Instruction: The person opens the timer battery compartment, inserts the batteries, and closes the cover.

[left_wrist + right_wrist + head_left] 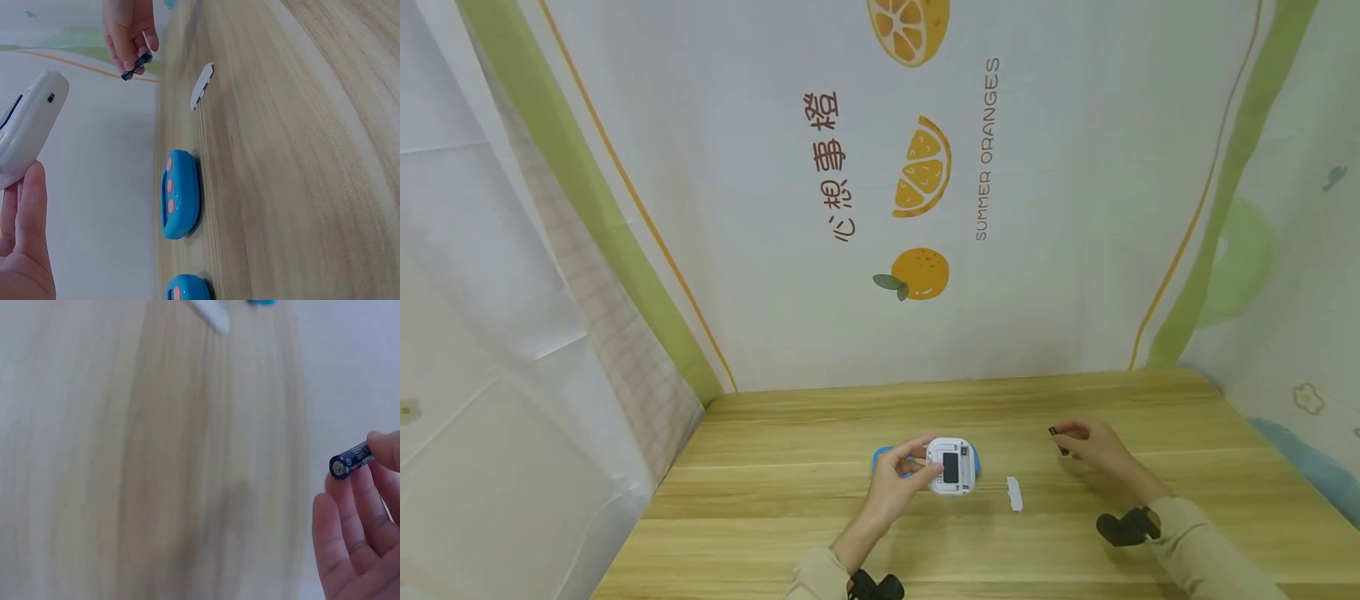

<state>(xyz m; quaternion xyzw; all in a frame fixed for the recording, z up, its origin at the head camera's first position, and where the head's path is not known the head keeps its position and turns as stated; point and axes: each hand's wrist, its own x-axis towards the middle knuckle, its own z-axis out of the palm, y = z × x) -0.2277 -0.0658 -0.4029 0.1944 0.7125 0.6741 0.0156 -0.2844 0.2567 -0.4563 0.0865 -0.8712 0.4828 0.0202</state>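
My left hand (pixel 889 493) grips a white rounded-square device (pixel 951 468) above the table, its back with a dark rectangle and an uncovered slot facing up in the head view. In the left wrist view the same device (pixel 32 128) shows edge-on at the fingertips. Off to the right, my right hand (pixel 1097 447) pinches a small dark cylindrical battery (pixel 351 460) between thumb and fingers, one metal end showing. Between the hands, a narrow white battery cover (pixel 1015 494) lies on the table.
Two blue devices with pink buttons lie on the wooden table (pixel 760 500): one whole (pixel 181 195), one cut by the frame edge (pixel 189 289). The left hand and white device partly hide them in the head view. A printed curtain (pixel 1045 317) stands behind the table.
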